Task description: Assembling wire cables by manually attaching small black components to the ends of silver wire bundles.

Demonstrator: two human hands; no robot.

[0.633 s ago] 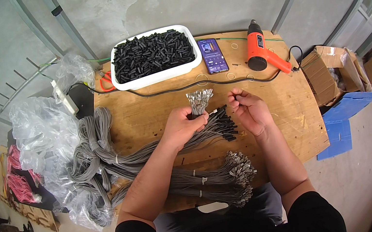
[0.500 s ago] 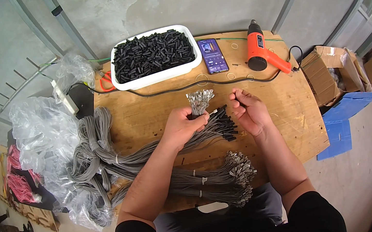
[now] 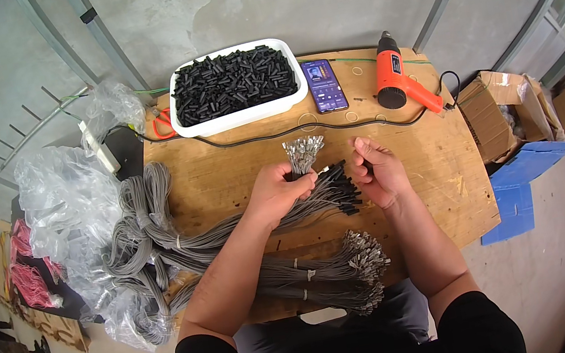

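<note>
My left hand (image 3: 279, 193) is closed round a bundle of grey wires, whose silvery metal terminals (image 3: 304, 152) fan out above the fist. To the right of it, a little apart, my right hand (image 3: 380, 171) has curled fingers with a small black sleeve (image 3: 368, 166) in them, partly hidden. Between and below the hands lie grey wires with black sleeves on their ends (image 3: 341, 189). Nearer to me rests another tied bundle of grey wires (image 3: 306, 275), its bare metal terminals (image 3: 366, 267) pointing right.
A white tub (image 3: 243, 117) heaped with black sleeves (image 3: 233, 81) stands at the back, beside a phone (image 3: 325, 85). An orange heat gun (image 3: 396, 75) lies at the back right, its black cable crossing the table (image 3: 439, 173). Coiled grey wires (image 3: 148, 221) and clear plastic bags (image 3: 66, 198) are at left.
The fingers of my right hand have curled in further, and the dark piece sits lower in them. My left hand and its bundle have hardly moved.
</note>
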